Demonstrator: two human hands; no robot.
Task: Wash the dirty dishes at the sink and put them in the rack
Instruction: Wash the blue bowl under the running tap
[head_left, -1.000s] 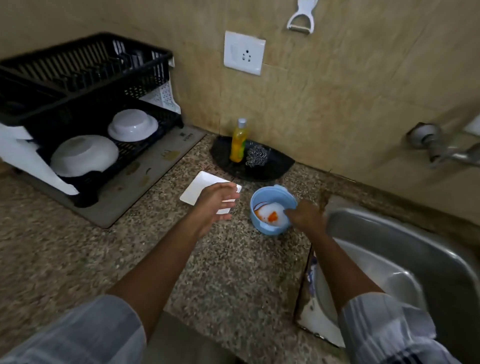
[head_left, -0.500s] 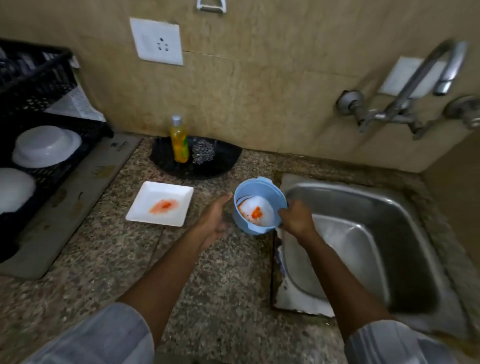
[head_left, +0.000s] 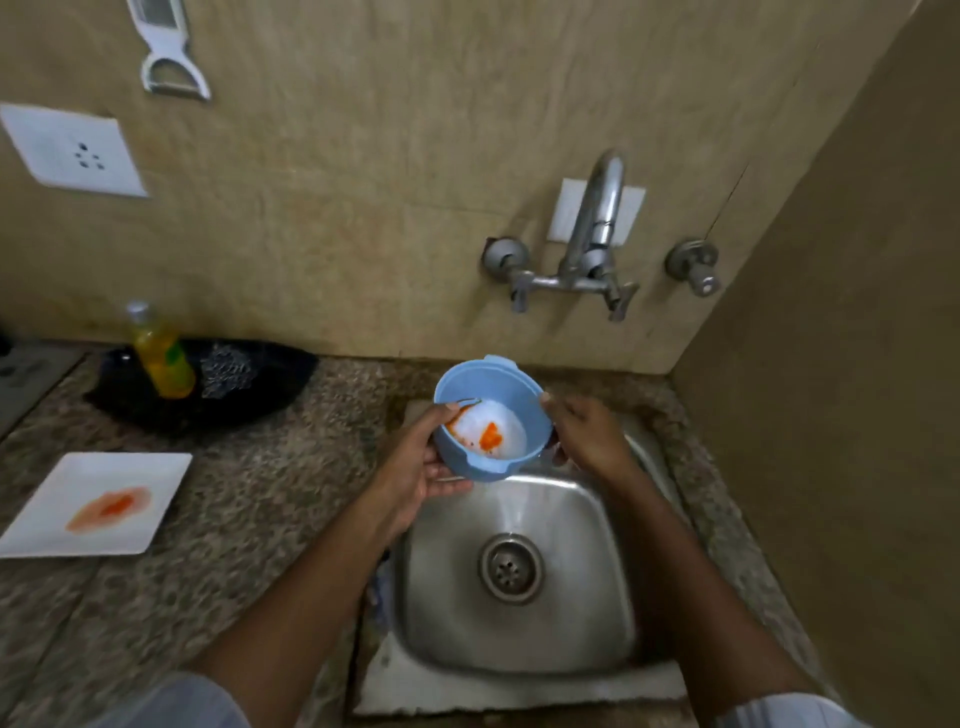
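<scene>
Bowl (head_left: 493, 415), blue plastic, is held between both hands above the back edge of the sink (head_left: 571, 597), tilted so its opening faces the camera. Left hand (head_left: 415, 470) cups it from below and from the left: the thumb curls over the near-left rim and reaches inside, while the fingers wrap under the base. Right hand (head_left: 584, 436) grips the right side, its fingers curled against the outer wall and one fingertip at the rim. The bowl lies fully within both grasps and touches no surface.

Contents of the bowl: a white patch covers its bottom, marked with an orange-red smear near the centre and a thinner streak along the left inner wall.

The sink is a stainless steel basin with a round strainer drain (head_left: 511, 569) at its middle; nothing else lies in it. A wall-mounted tap (head_left: 597, 228) stands above the bowl, its spout pointing toward the camera.

On the granite counter (head_left: 260, 545), well left of the sink, lies a white square plate (head_left: 93, 504) bearing an orange stain at its centre. A black tray (head_left: 249, 395) against the wall holds a bottle of yellow liquid (head_left: 158, 353), standing upright, and a steel scrubber (head_left: 226, 370) just beside it.
</scene>
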